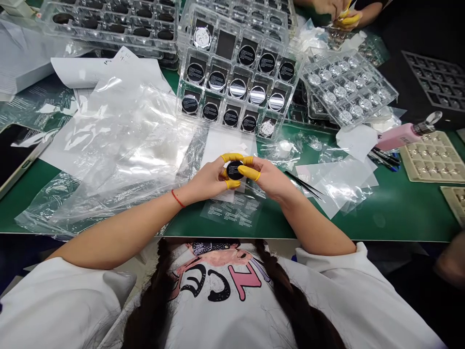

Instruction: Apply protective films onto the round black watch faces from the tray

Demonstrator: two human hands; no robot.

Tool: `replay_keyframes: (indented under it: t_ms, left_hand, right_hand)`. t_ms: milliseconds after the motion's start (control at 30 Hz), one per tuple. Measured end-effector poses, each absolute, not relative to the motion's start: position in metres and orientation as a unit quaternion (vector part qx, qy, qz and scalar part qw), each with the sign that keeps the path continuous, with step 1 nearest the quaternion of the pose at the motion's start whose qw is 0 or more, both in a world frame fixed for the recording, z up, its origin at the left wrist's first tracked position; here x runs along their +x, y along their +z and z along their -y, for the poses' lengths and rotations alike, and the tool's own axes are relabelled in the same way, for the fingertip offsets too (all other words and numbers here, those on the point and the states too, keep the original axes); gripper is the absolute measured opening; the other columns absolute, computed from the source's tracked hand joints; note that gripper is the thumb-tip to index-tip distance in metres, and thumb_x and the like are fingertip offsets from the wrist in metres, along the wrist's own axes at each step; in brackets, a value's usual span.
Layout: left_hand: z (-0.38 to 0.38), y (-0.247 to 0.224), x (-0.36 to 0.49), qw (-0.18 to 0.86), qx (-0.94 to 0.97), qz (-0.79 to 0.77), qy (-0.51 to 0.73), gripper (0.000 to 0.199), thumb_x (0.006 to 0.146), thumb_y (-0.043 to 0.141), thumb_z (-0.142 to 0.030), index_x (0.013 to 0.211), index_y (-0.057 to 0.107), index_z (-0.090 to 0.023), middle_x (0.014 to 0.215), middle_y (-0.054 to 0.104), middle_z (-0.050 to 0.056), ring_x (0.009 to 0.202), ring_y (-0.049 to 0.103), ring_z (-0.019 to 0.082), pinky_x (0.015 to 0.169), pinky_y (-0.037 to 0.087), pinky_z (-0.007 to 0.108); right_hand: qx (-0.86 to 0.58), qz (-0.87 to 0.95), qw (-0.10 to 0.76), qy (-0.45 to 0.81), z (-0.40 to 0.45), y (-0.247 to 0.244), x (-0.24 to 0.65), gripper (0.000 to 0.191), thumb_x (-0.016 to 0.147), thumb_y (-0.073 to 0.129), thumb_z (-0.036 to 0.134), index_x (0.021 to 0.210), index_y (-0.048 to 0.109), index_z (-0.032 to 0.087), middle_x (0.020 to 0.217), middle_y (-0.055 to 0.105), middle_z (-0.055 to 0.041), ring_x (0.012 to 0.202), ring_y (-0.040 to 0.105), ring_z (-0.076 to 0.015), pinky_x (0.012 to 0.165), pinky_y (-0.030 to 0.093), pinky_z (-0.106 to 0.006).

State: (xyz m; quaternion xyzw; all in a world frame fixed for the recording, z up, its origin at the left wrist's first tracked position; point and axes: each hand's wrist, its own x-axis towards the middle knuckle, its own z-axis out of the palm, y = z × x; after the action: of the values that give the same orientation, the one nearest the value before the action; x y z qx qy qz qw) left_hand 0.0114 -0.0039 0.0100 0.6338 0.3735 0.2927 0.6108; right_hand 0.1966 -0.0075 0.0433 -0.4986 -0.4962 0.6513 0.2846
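Note:
Between my two hands is a small round black disc (234, 170) with fine white print on its face. My left hand (210, 177), in yellow finger cots, grips its edge from the left. From the right, my right hand (267, 177) pinches it, the yellow-capped thumb lying across the face. Under the hands are a white paper sheet (214, 143) and a clear sheet of printed labels (232, 212). Black tweezers (304, 185) lie just right of my right hand. Beyond stands a tilted clear tray (227, 63) of similar discs, most black-faced, a couple silvery.
Clear plastic bags (119, 131) spread across the left, near a phone (22, 155). More trays (109, 24) are stacked behind. At right are a tray of silvery discs (350, 87), a pink bottle (397, 137) and a beige tray (434, 157). Another person's hands (334, 10) work at the top.

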Motion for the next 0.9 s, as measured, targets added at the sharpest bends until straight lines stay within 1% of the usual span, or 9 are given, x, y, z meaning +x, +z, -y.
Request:
replay_keyframes:
  t_ms: [67,167,300,467,567,667,733,833,900]
  left_hand:
    - [0.005,0.012,0.01,0.618,0.631,-0.375,0.281,0.076,0.079,0.076,-0.031,0.146,0.041,-0.022,0.075,0.07,-0.001,0.063,0.066,0.014,0.059,0.05,0.025]
    - [0.004,0.013,0.008,0.65,0.574,-0.381,0.319,0.093,0.082,0.073,-0.027,0.156,0.018,-0.02,0.077,0.073,0.0,0.076,0.073,0.017,0.075,0.055,0.031]
    - [0.002,0.012,0.007,0.649,0.558,-0.398,0.33,0.077,0.087,0.065,-0.026,0.152,0.025,-0.016,0.079,0.074,0.002,0.088,0.075,0.018,0.089,0.055,0.037]
    - [0.004,0.014,0.006,0.664,0.567,-0.39,0.291,0.064,0.088,0.064,-0.028,0.146,0.037,-0.018,0.082,0.074,0.002,0.092,0.075,0.018,0.091,0.055,0.035]
    - [0.005,0.016,0.004,0.656,0.57,-0.403,0.287,0.061,0.088,0.065,-0.028,0.143,0.04,-0.017,0.081,0.074,0.001,0.089,0.075,0.017,0.09,0.055,0.034]
    - [0.005,0.018,0.005,0.655,0.57,-0.402,0.291,0.059,0.088,0.064,-0.029,0.142,0.042,-0.017,0.081,0.074,0.001,0.089,0.074,0.017,0.089,0.056,0.034]
    - [0.006,0.018,0.006,0.654,0.575,-0.399,0.288,0.056,0.089,0.062,-0.028,0.141,0.043,-0.018,0.082,0.074,0.002,0.091,0.074,0.017,0.09,0.055,0.033]
    - [0.006,0.016,0.009,0.653,0.584,-0.39,0.281,0.054,0.089,0.061,-0.027,0.14,0.045,-0.018,0.083,0.074,0.003,0.092,0.074,0.017,0.09,0.055,0.033]
    - [0.006,0.014,0.009,0.659,0.583,-0.383,0.282,0.052,0.09,0.06,-0.027,0.139,0.046,-0.018,0.082,0.074,0.003,0.092,0.074,0.017,0.09,0.055,0.033]
  right_hand:
    - [-0.5,0.502,0.294,0.642,-0.001,0.048,0.197,0.026,0.077,0.076,0.033,0.098,0.067,0.02,0.097,0.07,-0.0014,0.091,0.064,-0.0144,0.09,0.05,-0.034]
    - [-0.505,0.557,0.342,0.564,-0.036,0.067,0.203,0.019,0.082,0.071,0.023,0.099,0.064,0.019,0.089,0.067,0.0,0.081,0.061,-0.0116,0.081,0.048,-0.03]
    - [-0.569,0.629,0.439,0.297,-0.125,0.101,0.208,0.014,0.09,0.061,0.01,0.101,0.054,0.016,0.085,0.058,0.0019,0.073,0.051,-0.0055,0.074,0.043,-0.024]
    - [-0.588,0.697,0.387,0.139,-0.233,0.108,0.174,0.018,0.092,0.064,0.017,0.105,0.052,0.014,0.085,0.05,0.0041,0.072,0.04,-0.0041,0.076,0.038,-0.022]
    - [-0.592,0.723,0.339,0.107,-0.265,0.098,0.152,0.024,0.091,0.065,0.018,0.112,0.057,0.01,0.091,0.059,0.0009,0.079,0.048,-0.0062,0.085,0.043,-0.026]
    - [-0.604,0.738,0.293,0.07,-0.277,0.098,0.142,0.027,0.094,0.064,0.03,0.114,0.062,0.012,0.111,0.066,-0.0061,0.101,0.062,-0.0154,0.095,0.052,-0.038]
    - [-0.597,0.752,0.278,0.046,-0.282,0.106,0.139,0.027,0.096,0.06,0.033,0.114,0.065,0.013,0.122,0.065,-0.0086,0.113,0.062,-0.0192,0.1,0.052,-0.043]
    - [-0.546,0.801,0.241,0.046,-0.289,0.122,0.13,0.023,0.095,0.054,0.015,0.111,0.069,0.009,0.12,0.068,-0.0057,0.107,0.058,-0.011,0.103,0.043,-0.032]
    - [-0.509,0.837,0.193,0.06,-0.294,0.13,0.12,0.027,0.089,0.057,0.011,0.112,0.071,0.007,0.113,0.072,-0.0008,0.102,0.054,-0.0068,0.1,0.039,-0.024]
